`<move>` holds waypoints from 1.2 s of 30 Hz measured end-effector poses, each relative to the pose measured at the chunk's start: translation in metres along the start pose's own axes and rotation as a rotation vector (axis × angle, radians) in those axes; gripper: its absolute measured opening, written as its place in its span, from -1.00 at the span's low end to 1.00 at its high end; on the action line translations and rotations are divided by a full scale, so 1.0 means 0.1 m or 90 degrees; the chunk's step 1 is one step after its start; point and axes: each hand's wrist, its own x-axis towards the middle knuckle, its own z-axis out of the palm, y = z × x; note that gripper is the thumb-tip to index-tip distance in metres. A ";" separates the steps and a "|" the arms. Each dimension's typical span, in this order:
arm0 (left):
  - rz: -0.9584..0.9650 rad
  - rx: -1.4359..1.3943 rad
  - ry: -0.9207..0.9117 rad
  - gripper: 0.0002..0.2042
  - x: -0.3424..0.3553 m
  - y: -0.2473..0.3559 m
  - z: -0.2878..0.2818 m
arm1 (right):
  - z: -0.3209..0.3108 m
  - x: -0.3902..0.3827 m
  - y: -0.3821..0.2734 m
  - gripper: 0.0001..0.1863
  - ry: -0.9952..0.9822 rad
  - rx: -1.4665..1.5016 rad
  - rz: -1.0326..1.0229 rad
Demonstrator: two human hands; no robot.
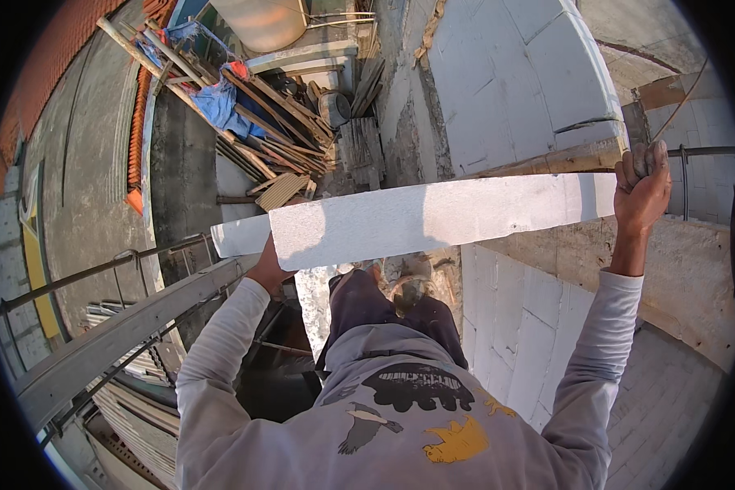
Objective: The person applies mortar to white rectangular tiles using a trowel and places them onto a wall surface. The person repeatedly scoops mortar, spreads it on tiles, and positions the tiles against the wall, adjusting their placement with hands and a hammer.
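Observation:
A long white lightweight concrete block (449, 214) spans the space in front of my body, partly in shadow, its right end a little higher. My left hand (269, 268) grips its left end from below, with the fingers mostly hidden behind the block. At the other end my right hand (643, 186) is closed against the block, fingers curled at its upper corner. A thin rod or cord (684, 102) runs up from beside that hand; whether the hand touches it I cannot tell. Another pale block piece (238, 237) shows behind the left end.
Below left runs a grey beam (131, 335) with steel reinforcing bars (65, 287). On the right are a wooden board (678, 269) and block walls (523, 73). Lower down, beyond the block, lie a heap of timber (282, 131), a blue tarp (220, 106) and a bucket (333, 109).

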 end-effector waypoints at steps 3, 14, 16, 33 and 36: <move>-0.050 0.133 -0.035 -0.39 -0.09 -0.05 -0.04 | 0.10 -0.12 0.12 -0.61 -0.010 -0.009 0.022; -0.060 0.220 -0.032 -0.47 0.07 -0.38 0.02 | 0.29 -0.56 0.32 -0.62 -0.138 0.028 0.104; -0.085 0.087 -0.030 -0.46 0.12 -0.42 0.04 | 0.32 -0.62 0.56 -0.60 -0.166 -0.022 0.140; 0.034 0.295 -0.046 -0.46 0.11 -0.01 0.03 | 0.99 -1.18 -0.03 -0.59 -0.349 0.125 0.082; 0.040 0.313 -0.062 -0.45 0.13 0.03 0.06 | 0.91 -1.18 0.44 -0.60 -0.349 0.024 0.088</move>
